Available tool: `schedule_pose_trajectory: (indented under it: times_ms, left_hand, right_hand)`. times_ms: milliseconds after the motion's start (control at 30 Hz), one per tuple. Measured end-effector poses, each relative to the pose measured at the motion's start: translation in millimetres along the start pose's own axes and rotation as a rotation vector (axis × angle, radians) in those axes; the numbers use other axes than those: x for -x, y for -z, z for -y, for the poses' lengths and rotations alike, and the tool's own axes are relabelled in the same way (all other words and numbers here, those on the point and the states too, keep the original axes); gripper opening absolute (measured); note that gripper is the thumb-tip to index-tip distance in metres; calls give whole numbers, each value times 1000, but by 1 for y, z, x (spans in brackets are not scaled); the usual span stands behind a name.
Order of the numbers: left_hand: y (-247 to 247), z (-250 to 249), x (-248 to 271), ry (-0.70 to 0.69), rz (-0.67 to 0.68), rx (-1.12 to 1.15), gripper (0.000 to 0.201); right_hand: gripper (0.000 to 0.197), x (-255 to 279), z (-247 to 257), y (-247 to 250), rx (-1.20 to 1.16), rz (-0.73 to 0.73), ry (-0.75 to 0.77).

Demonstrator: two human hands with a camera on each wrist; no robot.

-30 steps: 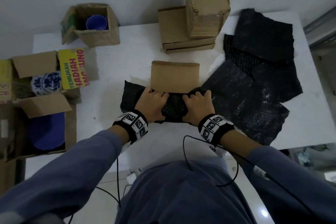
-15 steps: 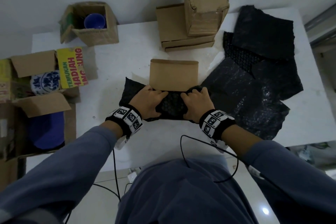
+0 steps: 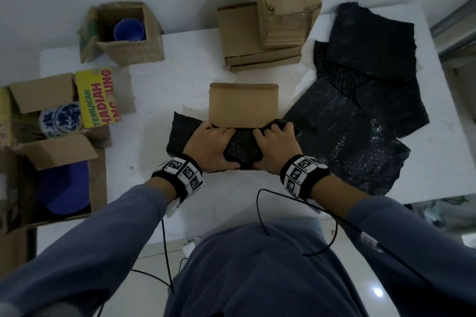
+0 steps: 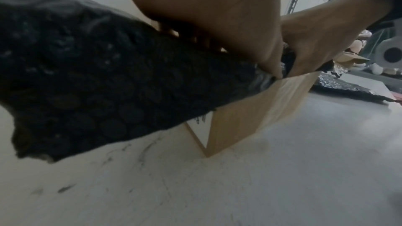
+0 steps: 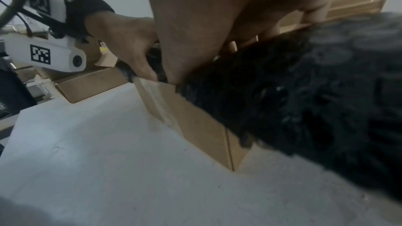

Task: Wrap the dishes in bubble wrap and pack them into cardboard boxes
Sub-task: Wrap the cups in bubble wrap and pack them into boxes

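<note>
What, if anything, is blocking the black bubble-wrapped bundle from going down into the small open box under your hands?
No separate object visibly blocks it. The bundle itself is wider than the box, and its ends overhang both side walls, most clearly the end beyond the left hand. The right hand also presses it.

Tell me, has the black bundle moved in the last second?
No. The bundle sits just as close under the box flap, left hand and right hand gripping it.

Left hand (image 4: 206, 2) and right hand (image 4: 322, 40) grip black bubble-wrapped bundle (image 4: 97, 78), seemingly over cardboard box (image 4: 261, 109)
</note>
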State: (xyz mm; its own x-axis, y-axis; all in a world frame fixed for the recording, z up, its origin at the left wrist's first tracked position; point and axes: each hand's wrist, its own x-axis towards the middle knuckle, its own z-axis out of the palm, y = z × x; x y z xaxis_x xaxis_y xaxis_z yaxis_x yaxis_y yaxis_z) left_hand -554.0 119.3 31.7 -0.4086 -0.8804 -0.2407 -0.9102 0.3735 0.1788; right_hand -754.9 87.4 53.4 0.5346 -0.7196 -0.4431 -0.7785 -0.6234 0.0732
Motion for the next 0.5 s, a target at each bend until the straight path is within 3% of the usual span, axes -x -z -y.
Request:
schedule_pose_trajectory:
  times_ms: [133,267,400,500]
  left_hand:
    - [4,-8,-2,11,26,-1,53]
    - [7,-16,-5,36,88,-36,42]
    - [16,-24,-5,129,143,21,40]
    - [21,-29,2,234,132,128,53]
  right_hand:
    - [75,0,7,1,31,23,-41]
    - [63,1,10,8,26,57,-50]
    - [52,3,14,14,-15,105,-62]
    - [46,5,12,19,-96,83,-75]
